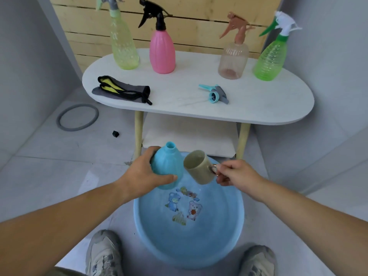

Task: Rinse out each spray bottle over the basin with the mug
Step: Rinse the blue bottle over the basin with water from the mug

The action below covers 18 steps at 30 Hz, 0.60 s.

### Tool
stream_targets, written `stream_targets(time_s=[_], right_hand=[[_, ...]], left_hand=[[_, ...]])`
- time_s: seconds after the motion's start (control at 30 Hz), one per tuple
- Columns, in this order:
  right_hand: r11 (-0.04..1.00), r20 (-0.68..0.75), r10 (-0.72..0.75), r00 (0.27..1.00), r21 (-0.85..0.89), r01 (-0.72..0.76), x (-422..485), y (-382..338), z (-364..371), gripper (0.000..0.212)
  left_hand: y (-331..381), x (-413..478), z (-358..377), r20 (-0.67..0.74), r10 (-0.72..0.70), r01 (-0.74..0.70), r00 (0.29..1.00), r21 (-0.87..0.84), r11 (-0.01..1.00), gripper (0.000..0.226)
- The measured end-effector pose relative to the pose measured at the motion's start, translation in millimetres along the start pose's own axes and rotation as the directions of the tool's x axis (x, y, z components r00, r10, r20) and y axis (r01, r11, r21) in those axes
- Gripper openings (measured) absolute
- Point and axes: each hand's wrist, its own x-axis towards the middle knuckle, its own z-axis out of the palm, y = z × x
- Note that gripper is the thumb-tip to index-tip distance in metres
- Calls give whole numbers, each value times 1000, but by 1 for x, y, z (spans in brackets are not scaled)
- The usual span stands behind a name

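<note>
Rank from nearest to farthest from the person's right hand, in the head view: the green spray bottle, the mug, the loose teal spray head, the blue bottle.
1. mug, held in the right hand itself.
2. blue bottle, just left, in the left hand.
3. loose teal spray head, front of the table.
4. green spray bottle, table's back right.

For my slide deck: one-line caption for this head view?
Over the basin, left hand grips the uncapped blue bottle while right hand holds the tilted mug beside it.
</note>
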Motion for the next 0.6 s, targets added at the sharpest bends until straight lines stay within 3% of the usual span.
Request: stream_targets(time_s=[0.23, 0.47, 0.6], right_hand=[[985, -30, -171, 985, -4, 171, -40, -54, -37, 27], [917, -41, -398, 916, -59, 396, -63, -88, -46, 27], [883, -28, -458, 889, -134, 450, -64, -94, -45, 27]], left_hand=[[5, -2, -3, -17, 4, -5, 1000, -15, 1000, 79], [19, -5, 2, 4, 26, -26, 1000, -64, 998, 74], [25, -5, 5, 32, 30, -28, 999, -57, 998, 73]])
